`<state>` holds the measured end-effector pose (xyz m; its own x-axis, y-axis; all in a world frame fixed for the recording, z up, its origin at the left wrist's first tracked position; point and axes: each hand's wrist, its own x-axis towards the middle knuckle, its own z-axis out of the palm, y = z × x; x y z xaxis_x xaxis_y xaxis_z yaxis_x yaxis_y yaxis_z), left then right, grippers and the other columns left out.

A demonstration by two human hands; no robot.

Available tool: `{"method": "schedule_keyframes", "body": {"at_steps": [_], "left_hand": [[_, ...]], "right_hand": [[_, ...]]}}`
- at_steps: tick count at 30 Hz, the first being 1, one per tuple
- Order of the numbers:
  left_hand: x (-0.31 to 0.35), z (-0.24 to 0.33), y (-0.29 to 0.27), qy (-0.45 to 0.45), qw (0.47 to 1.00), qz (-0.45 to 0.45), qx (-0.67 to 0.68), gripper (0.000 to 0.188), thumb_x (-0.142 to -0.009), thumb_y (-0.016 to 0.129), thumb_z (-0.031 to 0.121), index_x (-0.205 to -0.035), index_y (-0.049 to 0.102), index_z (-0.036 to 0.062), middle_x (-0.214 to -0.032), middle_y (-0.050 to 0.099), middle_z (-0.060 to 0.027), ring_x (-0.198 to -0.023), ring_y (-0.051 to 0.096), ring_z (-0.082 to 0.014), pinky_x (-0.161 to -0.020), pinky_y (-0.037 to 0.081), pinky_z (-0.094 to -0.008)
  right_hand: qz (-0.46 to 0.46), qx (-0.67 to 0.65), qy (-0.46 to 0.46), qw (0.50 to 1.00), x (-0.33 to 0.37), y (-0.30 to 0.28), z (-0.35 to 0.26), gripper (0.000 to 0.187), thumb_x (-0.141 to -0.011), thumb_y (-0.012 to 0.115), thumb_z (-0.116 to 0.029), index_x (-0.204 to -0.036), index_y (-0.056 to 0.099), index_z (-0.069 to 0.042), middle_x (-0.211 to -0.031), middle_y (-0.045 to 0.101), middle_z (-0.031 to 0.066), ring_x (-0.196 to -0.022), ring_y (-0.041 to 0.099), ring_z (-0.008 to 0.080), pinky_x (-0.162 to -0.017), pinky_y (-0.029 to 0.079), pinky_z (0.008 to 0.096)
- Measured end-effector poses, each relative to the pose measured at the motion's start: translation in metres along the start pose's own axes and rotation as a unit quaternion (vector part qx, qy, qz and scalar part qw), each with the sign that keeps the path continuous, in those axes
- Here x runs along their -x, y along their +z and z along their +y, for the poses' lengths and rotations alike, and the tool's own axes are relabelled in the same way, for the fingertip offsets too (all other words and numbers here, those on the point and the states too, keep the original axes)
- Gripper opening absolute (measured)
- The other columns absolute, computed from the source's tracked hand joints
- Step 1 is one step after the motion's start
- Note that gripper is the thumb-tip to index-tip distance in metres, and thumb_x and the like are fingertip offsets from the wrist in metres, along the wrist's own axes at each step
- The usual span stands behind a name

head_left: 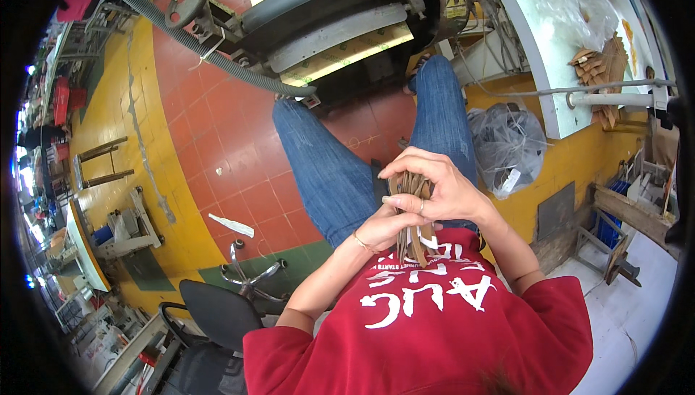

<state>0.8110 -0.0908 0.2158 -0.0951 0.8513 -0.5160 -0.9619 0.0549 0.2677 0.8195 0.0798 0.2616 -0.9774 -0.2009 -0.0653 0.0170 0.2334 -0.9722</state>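
A bundle of thin brown leather-like pieces is held between both hands, in front of my red shirt and above my lap. My right hand curves over its far and right side, fingers and thumb closed round it. From the near left, my left hand grips the lower part of the bundle, with its thumb near the right thumb. The pieces stand close together with their edges showing. Their lower ends stick out below my hands, and a few paler strips show among them. My palms hide much of the bundle.
Ahead stands a dark machine with a roller and a handwheel. On the right, a white table bears brown cut pieces and clear plastic. Below it sits a clear plastic bag. A black chair stands lower left.
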Motion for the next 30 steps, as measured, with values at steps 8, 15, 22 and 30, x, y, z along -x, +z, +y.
{"method": "schedule_keyframes", "body": {"at_steps": [8,15,22,30], "left_hand": [[-0.004,0.015,-0.006,0.179,0.944,-0.118,0.251,0.045,-0.08,0.064,0.019,-0.119,0.044,0.0072,-0.097,0.054,-0.0072,-0.095,0.06,-0.0274,-0.087,0.053,-0.0482],[-0.014,0.072,0.005,0.403,0.888,-0.054,0.214,0.026,-0.082,0.054,0.022,-0.104,0.043,0.0135,-0.086,0.044,-0.0026,-0.101,0.047,-0.0205,-0.103,0.037,-0.0517],[-0.018,0.088,0.024,0.464,0.88,0.013,0.104,0.019,-0.09,0.047,0.027,-0.104,0.043,0.0146,-0.087,0.045,-0.0021,-0.101,0.048,-0.0193,-0.105,0.035,-0.046],[-0.026,0.092,0.01,0.405,0.888,-0.052,0.209,0.019,-0.091,0.047,0.03,-0.1,0.046,0.0124,-0.088,0.047,-0.004,-0.103,0.048,-0.0231,-0.102,0.038,-0.0481]], "right_hand": [[0.14,0.069,-0.058,0.986,-0.005,-0.002,-0.016,0.056,-0.078,0.071,-0.04,-0.119,0.058,-0.004,-0.123,0.05,0.0148,-0.106,0.056,0.0314,-0.09,0.046,0.0372],[0.17,0.311,-0.145,0.924,0.0,0.01,-0.044,0.042,-0.061,0.081,-0.038,-0.093,0.068,-0.013,-0.096,0.058,0.0033,-0.09,0.056,0.0239,-0.076,0.042,0.0361],[0.249,0.352,-0.144,0.891,-0.011,0.018,-0.033,0.028,-0.07,0.074,-0.018,-0.097,0.07,-0.018,-0.094,0.058,-0.0001,-0.085,0.056,0.0193,-0.075,0.041,0.0356],[0.291,0.251,-0.221,0.897,0.0,-0.004,-0.046,0.021,-0.071,0.075,-0.01,-0.091,0.069,-0.011,-0.092,0.064,0.0051,-0.08,0.06,0.0204,-0.071,0.046,0.034]]}}
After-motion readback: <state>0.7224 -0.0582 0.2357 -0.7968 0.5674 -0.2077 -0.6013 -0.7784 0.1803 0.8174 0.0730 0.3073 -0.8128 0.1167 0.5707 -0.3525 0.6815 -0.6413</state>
